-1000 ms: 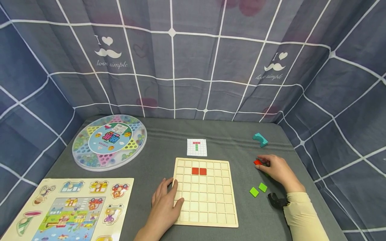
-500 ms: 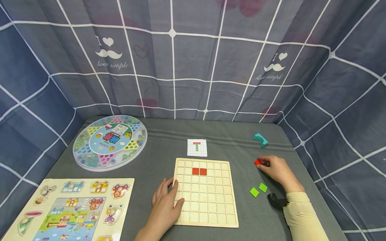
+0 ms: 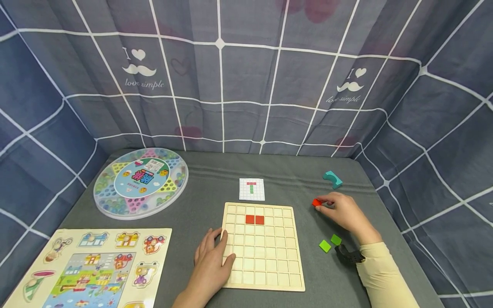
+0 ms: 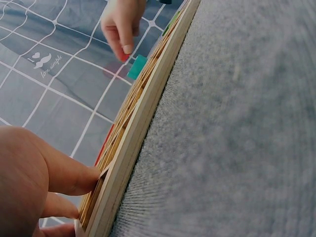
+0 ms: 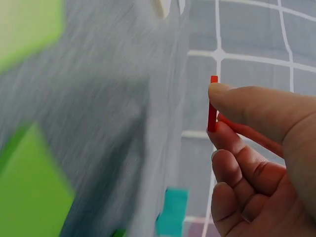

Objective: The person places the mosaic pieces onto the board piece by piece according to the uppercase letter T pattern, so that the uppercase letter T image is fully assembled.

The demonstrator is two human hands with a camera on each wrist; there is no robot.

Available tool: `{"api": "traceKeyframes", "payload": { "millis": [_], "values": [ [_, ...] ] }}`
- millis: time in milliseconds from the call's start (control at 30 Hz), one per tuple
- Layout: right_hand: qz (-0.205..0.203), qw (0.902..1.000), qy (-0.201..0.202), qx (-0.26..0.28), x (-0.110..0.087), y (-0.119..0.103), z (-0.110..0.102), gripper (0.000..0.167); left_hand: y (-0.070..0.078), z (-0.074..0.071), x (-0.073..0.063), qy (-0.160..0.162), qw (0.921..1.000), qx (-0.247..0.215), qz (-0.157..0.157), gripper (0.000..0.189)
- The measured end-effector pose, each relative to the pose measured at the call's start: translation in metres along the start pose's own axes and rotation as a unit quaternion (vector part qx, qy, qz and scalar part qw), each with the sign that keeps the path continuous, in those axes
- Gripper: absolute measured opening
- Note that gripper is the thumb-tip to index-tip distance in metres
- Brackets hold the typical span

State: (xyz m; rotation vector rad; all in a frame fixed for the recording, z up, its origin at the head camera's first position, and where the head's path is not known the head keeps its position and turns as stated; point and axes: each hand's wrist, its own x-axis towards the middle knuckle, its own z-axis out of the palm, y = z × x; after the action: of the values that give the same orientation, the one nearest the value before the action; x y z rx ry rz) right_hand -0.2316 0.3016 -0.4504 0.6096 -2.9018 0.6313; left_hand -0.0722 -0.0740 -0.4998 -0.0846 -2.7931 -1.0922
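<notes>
My right hand (image 3: pixel 339 210) pinches a thin red square tile (image 5: pixel 213 104) between thumb and fingertips, right of the board in the head view. The left hand (image 3: pixel 211 263) rests on the left edge of a wooden grid board (image 3: pixel 263 273), fingers fairly straight, fingertips on its rim in the left wrist view. Two red tiles (image 3: pixel 250 219) sit side by side in the board's second row. Below my right hand lie two green tiles (image 3: pixel 325 246) on the grey cloth. Behind the board, a small card (image 3: pixel 252 194) shows a red and green T on a grid.
A teal arch-shaped block (image 3: pixel 333 179) lies at the back right. On the left are a round marble board game (image 3: pixel 140 183) and a picture puzzle board (image 3: pixel 154 239). A checked curtain (image 3: pixel 246 85) hangs behind and along both sides.
My right hand has lifted the red tile and moved a little left and toward the back. The left hand and the board stay where they were.
</notes>
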Motion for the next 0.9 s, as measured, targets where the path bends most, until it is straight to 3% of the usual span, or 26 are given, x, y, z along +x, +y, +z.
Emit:
{"api": "traceKeyframes", "payload": {
  "millis": [367, 900],
  "values": [
    [-0.062, 0.9972, -0.019, 0.037, 0.013, -0.046, 0.009, 0.028, -0.001, 0.001, 0.000, 0.004, 1.0000, 0.002, 0.002, 0.061],
    [-0.136, 0.9859, -0.085, 0.047, 0.025, -0.087, 0.043, 0.027, 0.000, 0.000, 0.000, 0.005, 1.0000, -0.002, 0.001, 0.060]
  ]
}}
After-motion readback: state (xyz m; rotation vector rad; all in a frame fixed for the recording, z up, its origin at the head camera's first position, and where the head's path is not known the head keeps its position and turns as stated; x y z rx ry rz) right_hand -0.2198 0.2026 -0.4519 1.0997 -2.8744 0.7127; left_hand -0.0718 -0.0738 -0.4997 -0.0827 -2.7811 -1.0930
